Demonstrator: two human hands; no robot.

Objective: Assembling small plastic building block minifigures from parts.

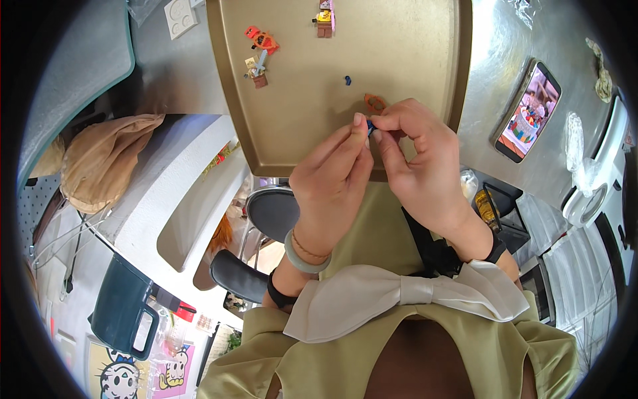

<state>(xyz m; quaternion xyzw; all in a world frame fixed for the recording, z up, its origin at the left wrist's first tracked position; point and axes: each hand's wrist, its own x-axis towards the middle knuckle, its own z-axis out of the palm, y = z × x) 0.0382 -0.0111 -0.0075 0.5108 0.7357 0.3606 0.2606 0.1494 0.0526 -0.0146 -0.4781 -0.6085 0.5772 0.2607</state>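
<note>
My left hand (333, 176) and my right hand (423, 156) meet over the near edge of a gold-coloured tray (299, 120). Between their pinched fingertips is a small blue toy piece (371, 126), mostly covered, so its exact kind cannot be made out. Just beyond the fingers lies an orange toy piece (375, 102) with openings in it. A tiny dark blue piece (347, 80) rests farther in on the tray. Toward the tray's far left are a red-orange toy figure (261, 40) and a brown toy figure with a grey sword (258, 73). Another yellow-and-brown figure (324, 20) is at the far side.
Right of the tray, a phone (528, 111) with a lit cake picture lies on the metal table (492, 80). A white mould (180, 18) sits beyond the tray's left rim. Lower left stand a dark teal jug (121, 306) and black-seated stools (274, 211).
</note>
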